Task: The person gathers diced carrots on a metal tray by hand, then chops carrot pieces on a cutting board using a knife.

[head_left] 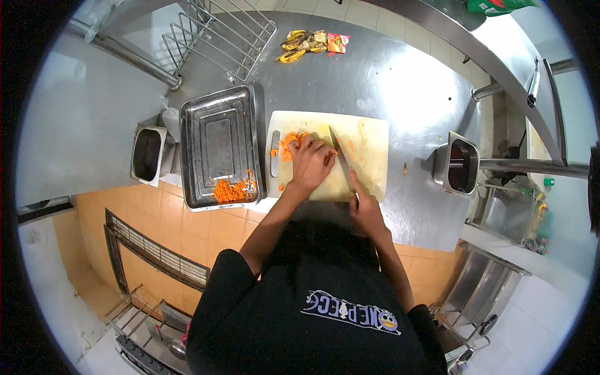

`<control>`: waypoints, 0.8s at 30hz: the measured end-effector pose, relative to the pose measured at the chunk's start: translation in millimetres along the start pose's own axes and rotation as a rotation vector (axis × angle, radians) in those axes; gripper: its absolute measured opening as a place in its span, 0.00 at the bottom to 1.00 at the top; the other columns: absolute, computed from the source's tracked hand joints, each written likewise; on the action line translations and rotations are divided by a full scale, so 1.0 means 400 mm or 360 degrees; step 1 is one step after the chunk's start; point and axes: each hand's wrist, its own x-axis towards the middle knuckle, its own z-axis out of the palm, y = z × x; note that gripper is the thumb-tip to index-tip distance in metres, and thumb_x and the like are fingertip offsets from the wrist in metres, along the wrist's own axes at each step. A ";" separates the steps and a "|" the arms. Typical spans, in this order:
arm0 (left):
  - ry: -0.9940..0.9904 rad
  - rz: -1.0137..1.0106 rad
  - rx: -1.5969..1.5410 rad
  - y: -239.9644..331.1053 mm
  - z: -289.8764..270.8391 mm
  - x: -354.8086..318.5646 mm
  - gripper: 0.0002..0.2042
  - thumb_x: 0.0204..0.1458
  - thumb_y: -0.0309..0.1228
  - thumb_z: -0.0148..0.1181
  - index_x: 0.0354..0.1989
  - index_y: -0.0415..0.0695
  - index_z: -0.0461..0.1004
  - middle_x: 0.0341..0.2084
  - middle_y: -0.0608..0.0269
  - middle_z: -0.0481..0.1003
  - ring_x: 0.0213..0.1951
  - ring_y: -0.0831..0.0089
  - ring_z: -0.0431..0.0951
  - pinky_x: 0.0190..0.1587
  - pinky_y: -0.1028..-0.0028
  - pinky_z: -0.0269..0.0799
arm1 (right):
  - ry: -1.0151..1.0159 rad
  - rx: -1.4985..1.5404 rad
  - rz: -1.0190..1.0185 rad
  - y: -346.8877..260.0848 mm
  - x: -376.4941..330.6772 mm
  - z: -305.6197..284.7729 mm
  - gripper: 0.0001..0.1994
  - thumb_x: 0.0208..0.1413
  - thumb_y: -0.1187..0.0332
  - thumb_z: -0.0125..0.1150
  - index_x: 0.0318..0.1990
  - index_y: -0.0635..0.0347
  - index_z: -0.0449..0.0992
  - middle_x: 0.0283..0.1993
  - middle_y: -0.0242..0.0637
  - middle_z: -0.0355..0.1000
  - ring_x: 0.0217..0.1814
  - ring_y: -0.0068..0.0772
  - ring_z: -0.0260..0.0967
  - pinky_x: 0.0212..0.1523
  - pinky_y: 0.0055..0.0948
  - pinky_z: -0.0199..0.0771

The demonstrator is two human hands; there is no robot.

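My right hand (366, 212) is closed round the handle of a kitchen knife (339, 150), its blade slanting up and left over the cutting board (369, 164). Just left of the blade, my left hand (312, 161) presses down with bent fingers on orange carrot; a small bit shows at the fingertips. Cut carrot pieces (290, 145) lie beside that hand near the board's slotted end. To the left of the board, a metal tray (219, 140) holds a heap of finely chopped carrot (232, 190) in its near corner.
Overripe bananas (291, 55) and a small red packet (338, 43) lie at the steel table's (412, 100) far side. A wire rack (219, 37) stands at the far left. Metal containers (148, 155) flank the table, one at each side. A shelf edge (500, 81) overhangs the far right.
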 end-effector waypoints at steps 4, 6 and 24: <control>-0.0025 -0.0014 -0.0031 0.001 -0.015 0.000 0.05 0.51 0.36 0.72 0.35 0.55 0.86 0.39 0.71 0.83 0.53 0.63 0.73 0.59 0.51 0.54 | -0.0131 0.0341 0.0038 -0.014 -0.005 -0.049 0.35 0.71 0.72 0.52 0.83 0.40 0.49 0.53 0.69 0.77 0.55 0.74 0.76 0.60 0.51 0.76; 0.0034 0.0018 0.0013 -0.004 -0.022 0.001 0.05 0.51 0.35 0.72 0.36 0.54 0.86 0.38 0.71 0.82 0.53 0.63 0.73 0.57 0.51 0.54 | -0.0160 0.0389 0.0125 -0.045 -0.017 -0.068 0.35 0.72 0.73 0.52 0.83 0.40 0.50 0.54 0.69 0.77 0.55 0.73 0.76 0.59 0.51 0.76; -0.0113 0.0167 0.0138 0.039 0.000 0.013 0.07 0.52 0.35 0.72 0.40 0.56 0.87 0.58 0.68 0.72 0.67 0.57 0.62 0.63 0.41 0.53 | 0.0032 0.0487 0.0217 -0.025 -0.118 -0.070 0.34 0.73 0.74 0.53 0.83 0.44 0.52 0.29 0.48 0.68 0.30 0.28 0.60 0.37 0.28 0.68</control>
